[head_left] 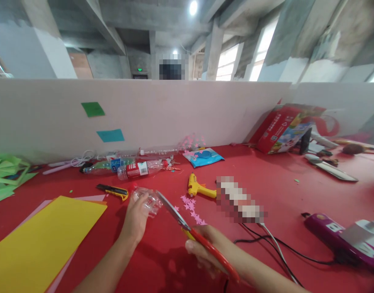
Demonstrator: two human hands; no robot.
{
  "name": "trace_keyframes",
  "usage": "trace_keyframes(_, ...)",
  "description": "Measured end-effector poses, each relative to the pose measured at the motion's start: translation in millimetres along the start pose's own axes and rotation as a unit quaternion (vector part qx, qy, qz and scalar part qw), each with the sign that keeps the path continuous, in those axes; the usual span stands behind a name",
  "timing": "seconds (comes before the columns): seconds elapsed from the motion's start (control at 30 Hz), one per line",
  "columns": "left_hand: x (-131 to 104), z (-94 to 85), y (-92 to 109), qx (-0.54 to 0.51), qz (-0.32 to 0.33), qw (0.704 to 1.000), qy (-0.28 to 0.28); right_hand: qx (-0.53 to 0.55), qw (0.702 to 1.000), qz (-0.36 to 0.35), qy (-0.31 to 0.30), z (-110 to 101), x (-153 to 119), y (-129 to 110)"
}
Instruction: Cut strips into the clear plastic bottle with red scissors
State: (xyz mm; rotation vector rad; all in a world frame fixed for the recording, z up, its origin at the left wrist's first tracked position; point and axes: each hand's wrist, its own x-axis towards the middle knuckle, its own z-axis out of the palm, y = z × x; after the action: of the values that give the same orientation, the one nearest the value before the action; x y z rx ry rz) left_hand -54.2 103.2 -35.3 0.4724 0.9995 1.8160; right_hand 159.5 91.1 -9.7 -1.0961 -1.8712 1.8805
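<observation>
My left hand grips a crumpled piece of clear plastic bottle with a red cap on its left end. In my right hand is a pair of scissors with red handles. The blades point up and left, their tips close to the bottle piece; whether they touch it I cannot tell. Beyond the blades lie several pink paper stars and a yellow glue gun. Left of my left hand rests a yellow and black utility knife.
Yellow paper sheets lie at front left, green paper strips behind them. Plastic bottles and a blue packet line the white partition. At right are a red box, cables and a purple power strip.
</observation>
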Motion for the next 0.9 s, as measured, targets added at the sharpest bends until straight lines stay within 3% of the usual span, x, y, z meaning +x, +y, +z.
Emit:
trace_keyframes(0.13,-3.5,1.3,3.6,-0.078,-0.065,0.995,-0.021,0.022,0.996,-0.035,0.084,-7.3,11.5,5.9)
trace_keyframes(0.2,-4.6,1.7,2.8,-0.096,-0.089,0.991,-0.033,0.049,0.993,-0.044,0.098,-12.0,15.9,9.6)
trace_keyframes(0.57,-4.8,-1.6,-0.4,-0.093,-0.153,0.984,0.018,0.072,0.995,-0.026,0.064,-19.0,17.9,14.1)
trace_keyframes(0.9,-0.4,-7.7,2.6,-0.066,-0.143,0.987,0.014,0.063,0.996,-0.017,0.052,-19.7,18.1,14.8)
